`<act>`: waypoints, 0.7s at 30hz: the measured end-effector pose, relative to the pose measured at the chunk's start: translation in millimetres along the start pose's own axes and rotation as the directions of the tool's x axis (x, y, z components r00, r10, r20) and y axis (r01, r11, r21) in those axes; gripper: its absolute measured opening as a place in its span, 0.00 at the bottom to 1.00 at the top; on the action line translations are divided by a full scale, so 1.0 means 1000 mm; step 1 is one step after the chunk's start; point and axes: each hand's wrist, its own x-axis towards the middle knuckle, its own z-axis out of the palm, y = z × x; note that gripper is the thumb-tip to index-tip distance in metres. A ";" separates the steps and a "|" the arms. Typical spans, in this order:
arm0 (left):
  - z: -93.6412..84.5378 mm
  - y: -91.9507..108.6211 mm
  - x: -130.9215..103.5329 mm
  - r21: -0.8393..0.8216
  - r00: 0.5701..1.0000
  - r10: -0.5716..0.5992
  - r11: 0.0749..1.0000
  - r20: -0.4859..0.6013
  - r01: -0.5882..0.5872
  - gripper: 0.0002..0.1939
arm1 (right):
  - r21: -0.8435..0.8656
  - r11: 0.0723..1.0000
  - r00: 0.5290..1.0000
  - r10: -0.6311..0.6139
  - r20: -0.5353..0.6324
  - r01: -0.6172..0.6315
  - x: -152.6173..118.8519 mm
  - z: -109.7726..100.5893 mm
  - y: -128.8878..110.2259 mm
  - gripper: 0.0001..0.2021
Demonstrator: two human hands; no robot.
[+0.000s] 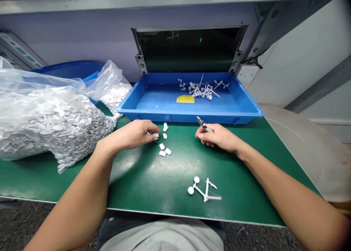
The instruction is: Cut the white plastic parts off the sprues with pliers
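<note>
Left hand pinched white piece; loose pieces lay just right of it. Right hand gripped cutters; tray stood beyond.

A pale grey, creased top fills the frame's bottom centre; left hand, right hand and both forearms are bare.

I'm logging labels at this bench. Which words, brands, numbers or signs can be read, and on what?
No readable text.
Flat yellow piece in the blue plastic tray: no legible writing.
White rectangular wall plate: any marking too small to read.
Metal cutters with pale handles in the right hand: any brand unreadable.
</note>
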 end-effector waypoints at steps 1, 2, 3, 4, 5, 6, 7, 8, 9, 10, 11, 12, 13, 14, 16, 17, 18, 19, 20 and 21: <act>0.002 0.003 -0.001 0.002 1.000 0.006 1.000 -0.030 -0.006 0.14 | -0.002 1.000 1.000 -0.002 -0.005 0.002 0.000 0.000 0.000 0.10; 0.003 0.010 -0.003 -0.010 0.996 0.011 1.000 -0.083 -0.012 0.15 | -0.004 1.000 1.000 -0.006 -0.009 0.006 0.000 0.000 0.001 0.10; 0.005 0.020 -0.004 -0.039 0.992 0.025 0.999 -0.123 -0.030 0.15 | -0.007 1.000 1.000 -0.010 -0.010 0.010 0.001 0.000 0.001 0.10; 0.008 0.032 -0.005 -0.083 0.991 0.054 0.995 -0.123 -0.064 0.15 | -0.010 1.000 1.000 -0.015 -0.010 0.015 0.001 -0.001 0.002 0.09; 0.011 0.046 -0.007 -0.136 0.992 0.098 0.985 -0.077 -0.107 0.16 | -0.012 1.000 1.000 -0.018 -0.009 0.018 0.002 -0.001 0.003 0.09; 0.016 0.061 -0.010 -0.189 0.989 0.151 0.971 0.008 -0.146 0.15 | -0.014 1.000 1.000 -0.019 -0.006 0.019 0.002 -0.001 0.003 0.09; 0.022 0.076 -0.013 -0.231 0.974 0.198 0.958 0.107 -0.169 0.16 | -0.014 1.000 1.000 -0.021 -0.005 0.021 0.002 -0.002 0.004 0.08; 0.029 0.090 -0.017 -0.253 0.956 0.221 0.953 0.195 -0.169 0.16 | -0.014 1.000 1.000 -0.024 -0.005 0.024 0.003 -0.002 0.005 0.08; 0.038 0.102 -0.021 -0.252 0.944 0.211 0.957 0.252 -0.146 0.16 | -0.016 1.000 1.000 -0.027 -0.005 0.026 0.003 -0.002 0.005 0.08; 0.047 0.111 -0.025 -0.238 0.947 0.178 0.965 0.268 -0.113 0.16 | -0.019 0.999 1.000 -0.028 -0.006 0.028 0.003 -0.002 0.005 0.08; 0.056 0.117 -0.028 -0.223 0.957 0.140 0.971 0.253 -0.083 0.16 | -0.022 0.999 1.000 -0.028 -0.005 0.028 0.003 -0.002 0.006 0.09; 0.063 0.120 -0.030 -0.214 0.968 0.112 0.975 0.224 -0.063 0.15 | -0.026 0.999 1.000 -0.027 -0.002 0.027 0.003 -0.002 0.006 0.09; 0.069 0.120 -0.030 -0.215 0.978 0.101 0.975 0.184 -0.060 0.14 | -0.032 0.999 1.000 -0.027 0.001 0.027 0.004 -0.002 0.006 0.09; 0.072 0.119 -0.029 -0.223 0.985 0.107 0.972 0.137 -0.075 0.13 | -0.049 0.998 0.999 -0.032 -0.003 0.032 0.004 -0.002 0.005 0.09; 0.069 0.110 -0.024 -0.232 0.991 0.134 0.964 -0.003 -0.131 0.11 | -0.145 0.987 0.995 -0.076 -0.057 0.067 0.004 0.001 0.004 0.08; 0.065 0.105 -0.020 -0.224 0.986 0.135 0.962 -0.096 -0.154 0.09 | -0.226 0.970 0.987 -0.116 -0.109 0.089 0.004 0.003 0.004 0.08; 0.059 0.100 -0.017 -0.205 0.971 0.124 0.965 -0.205 -0.167 0.09 | -0.319 0.941 0.971 -0.172 -0.168 0.112 0.004 0.006 0.003 0.07; 0.054 0.096 -0.013 -0.177 0.941 0.105 0.970 -0.322 -0.169 0.09 | -0.409 0.903 0.947 -0.238 -0.216 0.134 0.003 0.010 0.002 0.07; 0.048 0.092 -0.010 -0.147 0.900 0.086 0.975 -0.428 -0.164 0.10 | -0.484 0.861 0.920 -0.306 -0.244 0.158 0.002 0.014 0.000 0.07; 0.044 0.088 -0.008 -0.118 0.854 0.080 0.980 -0.514 -0.163 0.10 | -0.536 0.823 0.896 -0.367 -0.248 0.189 0.001 0.018 -0.001 0.08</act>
